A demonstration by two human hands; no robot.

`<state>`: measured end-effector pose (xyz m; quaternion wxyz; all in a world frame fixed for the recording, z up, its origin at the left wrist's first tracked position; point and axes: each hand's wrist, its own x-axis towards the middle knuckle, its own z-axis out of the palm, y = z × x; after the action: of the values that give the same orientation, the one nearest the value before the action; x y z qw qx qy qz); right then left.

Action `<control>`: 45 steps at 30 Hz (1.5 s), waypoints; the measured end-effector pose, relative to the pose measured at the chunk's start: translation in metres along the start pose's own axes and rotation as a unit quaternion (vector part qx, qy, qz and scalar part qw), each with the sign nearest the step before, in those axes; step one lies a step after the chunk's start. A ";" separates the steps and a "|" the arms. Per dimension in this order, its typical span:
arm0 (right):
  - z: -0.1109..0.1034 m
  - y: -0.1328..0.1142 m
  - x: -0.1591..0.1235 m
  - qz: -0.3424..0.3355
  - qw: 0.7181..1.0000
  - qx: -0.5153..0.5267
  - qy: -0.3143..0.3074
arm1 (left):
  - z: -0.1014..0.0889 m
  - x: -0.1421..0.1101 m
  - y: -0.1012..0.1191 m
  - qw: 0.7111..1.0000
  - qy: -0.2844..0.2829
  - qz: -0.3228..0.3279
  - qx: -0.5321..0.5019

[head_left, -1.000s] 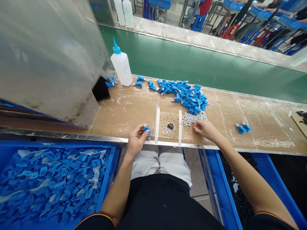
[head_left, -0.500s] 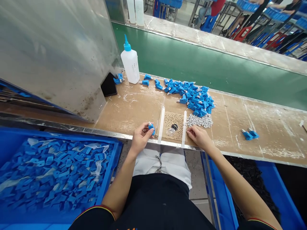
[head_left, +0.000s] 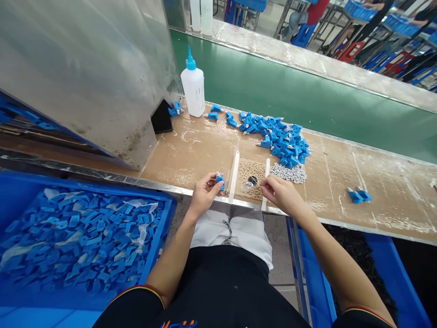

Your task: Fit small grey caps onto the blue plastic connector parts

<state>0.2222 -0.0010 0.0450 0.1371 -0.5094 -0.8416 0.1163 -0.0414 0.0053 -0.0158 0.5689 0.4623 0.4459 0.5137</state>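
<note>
pinching a blue part (head_left: 221, 181), white tip up, in the left hand (head_left: 204, 196) at the near edge of the counter (head_left: 191, 150), probably to expose that tip. pressing fingers of the right hand (head_left: 282, 193) together beside the black disc (head_left: 253, 179); cannot tell around what. grey bits (head_left: 290, 173) close by, likely for short reaches.

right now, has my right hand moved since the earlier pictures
Yes, leftward: the right hand was to the right of the right-hand tape strip; now its fingertips reach across it.
</note>
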 end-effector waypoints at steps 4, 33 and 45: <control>0.002 -0.019 0.016 -0.045 0.996 -0.071 -0.034 | 0.000 0.000 0.000 1.000 0.002 -0.010 -0.015; 0.019 -0.100 0.004 -0.003 0.932 0.257 0.255 | 0.044 -0.037 0.024 0.984 -0.016 0.149 -0.097; 0.017 -0.092 -0.003 0.009 0.938 0.262 0.226 | 0.046 -0.037 0.017 0.984 -0.023 0.173 -0.042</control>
<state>0.1415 -0.0463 0.0600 0.4514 -0.4757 -0.7236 0.2154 -0.0024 -0.0338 0.0104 0.5002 0.5202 0.3239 0.6117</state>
